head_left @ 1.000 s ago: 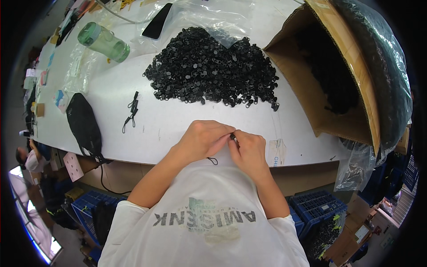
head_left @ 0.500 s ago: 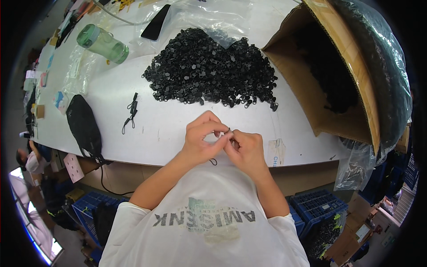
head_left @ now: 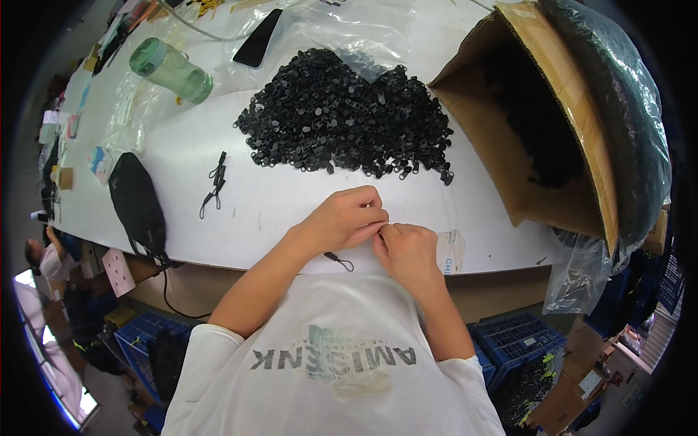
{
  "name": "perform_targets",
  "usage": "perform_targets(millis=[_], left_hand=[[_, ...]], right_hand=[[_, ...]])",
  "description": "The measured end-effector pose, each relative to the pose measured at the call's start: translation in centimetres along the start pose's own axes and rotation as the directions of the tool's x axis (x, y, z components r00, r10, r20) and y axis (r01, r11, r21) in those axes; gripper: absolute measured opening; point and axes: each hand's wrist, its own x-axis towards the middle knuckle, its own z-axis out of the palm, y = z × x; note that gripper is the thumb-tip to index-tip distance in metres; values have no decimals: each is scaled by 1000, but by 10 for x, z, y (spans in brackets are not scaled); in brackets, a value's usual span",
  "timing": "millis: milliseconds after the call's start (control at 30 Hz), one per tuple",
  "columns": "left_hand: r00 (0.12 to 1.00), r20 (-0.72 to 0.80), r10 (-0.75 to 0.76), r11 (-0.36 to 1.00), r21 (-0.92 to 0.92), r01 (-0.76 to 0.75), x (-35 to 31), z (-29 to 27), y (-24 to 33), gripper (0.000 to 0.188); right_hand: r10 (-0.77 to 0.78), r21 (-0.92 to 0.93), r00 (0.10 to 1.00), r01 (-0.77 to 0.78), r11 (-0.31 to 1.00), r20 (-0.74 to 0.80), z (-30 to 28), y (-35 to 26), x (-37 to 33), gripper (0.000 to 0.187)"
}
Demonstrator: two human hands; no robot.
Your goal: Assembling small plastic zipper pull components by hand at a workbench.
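Observation:
My left hand (head_left: 352,219) and my right hand (head_left: 408,251) meet fingertip to fingertip over the table near its front edge. Both are closed in a pinch, and whatever sits between the fingers is too small and hidden to name. Below the left wrist shows a black cord pull (head_left: 339,261) with a thin loop; whether it lies on the table or hangs from the hand I cannot tell. Beyond the hands is a broad heap of small black zipper sliders (head_left: 342,116). Several more black cord pulls (head_left: 214,187) lie left of the hands.
A cardboard box (head_left: 502,182) lies open on the right, dark contents inside, clear plastic around it. A black pouch (head_left: 137,203), green bottle (head_left: 171,70) and black phone (head_left: 257,39) are on the left. Blue crates (head_left: 518,341) stand below the table; a person (head_left: 54,258) is far left.
My left hand has turned and moved slightly right, closing the gap that showed between its thumb and fingers. More of the cord pull below it now shows. My right hand has shifted slightly.

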Motion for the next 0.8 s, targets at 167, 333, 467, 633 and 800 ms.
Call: perform_targets(millis=[167,333,467,633,800], left_hand=[[969,46,-241,943,-223,245,-13,-1,-2,3],[956,194,-221,969,-69,238,-10,-10,-4,17],[978,30,-205,979,16,205,-17,-35,-17,23],[964,40,-263,962,-71,265,-17,-55,-14,25],[917,9,-399,909,136,394,-22,-62,-21,17]], right_hand=[[49,134,996,-39,990,-73,-3,-3,1,16],[10,213,997,7,977,-80,1,-5,2,15],[-102,231,995,104,967,-19,-7,-3,9,16],[-48,473,996,7,881,74,-10,5,10,18],[577,998,817,-11,55,-23,-17,55,4,23]])
